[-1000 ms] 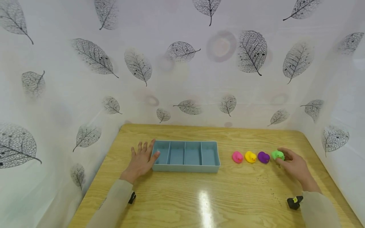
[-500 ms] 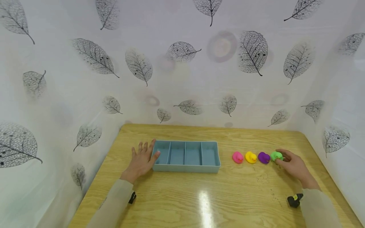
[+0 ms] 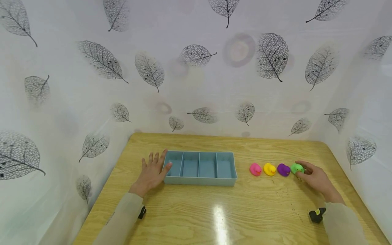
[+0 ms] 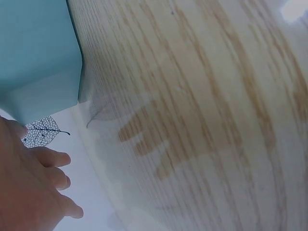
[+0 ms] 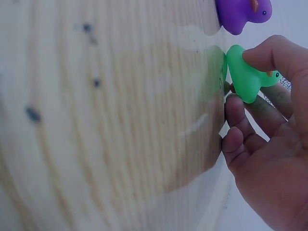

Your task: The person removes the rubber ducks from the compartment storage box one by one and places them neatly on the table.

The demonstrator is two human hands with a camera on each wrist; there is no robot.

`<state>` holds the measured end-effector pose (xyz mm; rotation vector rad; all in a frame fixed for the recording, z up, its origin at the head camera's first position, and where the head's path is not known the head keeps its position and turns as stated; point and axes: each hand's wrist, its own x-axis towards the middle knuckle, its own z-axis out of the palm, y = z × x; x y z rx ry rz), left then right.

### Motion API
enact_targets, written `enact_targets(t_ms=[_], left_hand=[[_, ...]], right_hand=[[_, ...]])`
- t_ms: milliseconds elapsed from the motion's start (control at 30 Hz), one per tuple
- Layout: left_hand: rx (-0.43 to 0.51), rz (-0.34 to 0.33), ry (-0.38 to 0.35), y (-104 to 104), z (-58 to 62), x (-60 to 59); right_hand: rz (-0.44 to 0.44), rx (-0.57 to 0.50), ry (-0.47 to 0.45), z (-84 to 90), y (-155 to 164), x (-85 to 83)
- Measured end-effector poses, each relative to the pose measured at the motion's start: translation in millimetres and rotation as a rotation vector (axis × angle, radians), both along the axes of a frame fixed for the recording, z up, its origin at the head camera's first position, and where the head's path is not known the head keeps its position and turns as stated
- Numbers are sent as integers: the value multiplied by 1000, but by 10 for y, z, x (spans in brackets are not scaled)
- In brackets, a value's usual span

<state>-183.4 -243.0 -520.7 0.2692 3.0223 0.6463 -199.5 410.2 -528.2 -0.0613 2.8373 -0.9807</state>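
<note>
A green rubber duck stands at the right end of a row of ducks, and my right hand holds it with the thumb on its near side and fingers behind. In the right wrist view the green duck appears at the table surface. To its left sit a purple duck, a yellow duck and a pink duck. My left hand, fingers spread, touches the left end of a blue-grey divided tray. The left wrist view shows that hand against the tray's corner.
The wooden table ends at a pale leaf-print curtain at the back and sides. Bare tabletop lies between the tray and the pink duck, and in front of both. Small dark specks mark the wood near the right hand.
My right hand has slid slightly left with the green duck, which now sits nearer the purple one. The left hand and tray have stayed in place.
</note>
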Motion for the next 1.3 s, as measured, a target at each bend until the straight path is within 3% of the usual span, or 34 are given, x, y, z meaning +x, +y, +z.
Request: enact_targets(t_ms=[800, 1133, 1300], left_hand=[[6, 3, -11, -44, 9, 21], [3, -11, -11, -44, 17, 10], [-5, -9, -12, -45, 25, 7]], right_hand=[[-16, 5, 49, -37, -72, 16], [-16, -2, 27, -31, -61, 29], [-38, -22, 90, -4, -47, 48]])
